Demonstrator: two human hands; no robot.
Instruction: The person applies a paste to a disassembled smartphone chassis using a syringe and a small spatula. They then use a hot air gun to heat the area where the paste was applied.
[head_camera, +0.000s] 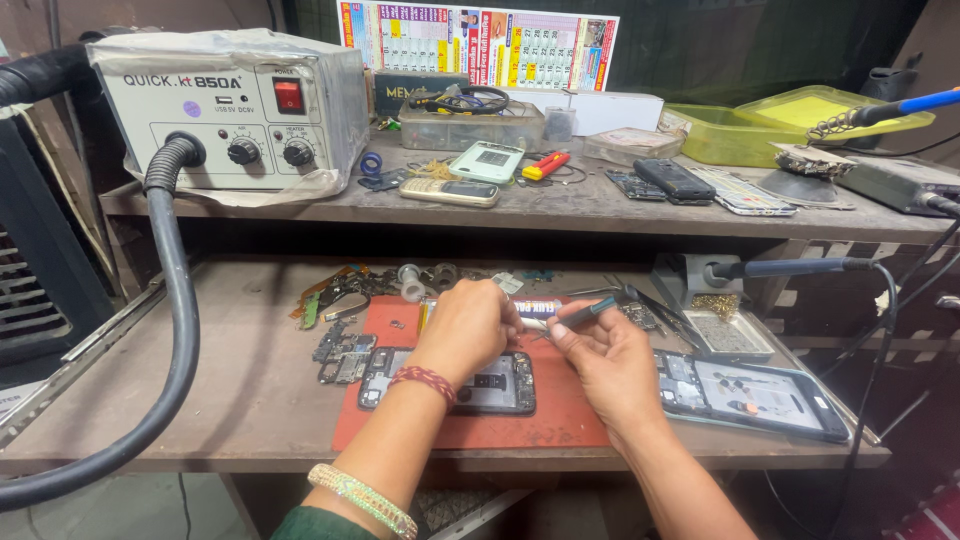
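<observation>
Beaded bangle (362, 497); left hand (467, 325) grips slim cylindrical tube (537, 309).

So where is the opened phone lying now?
In the head view, the opened phone lies on the red mat at the bench centre, just under the left hand.

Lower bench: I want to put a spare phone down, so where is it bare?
Bare wood lies left of the red mat, out to the black hose, and along the front edge. It is crowded behind the mat with loose parts, and on the right by the open phone and the soldering stand.
</observation>
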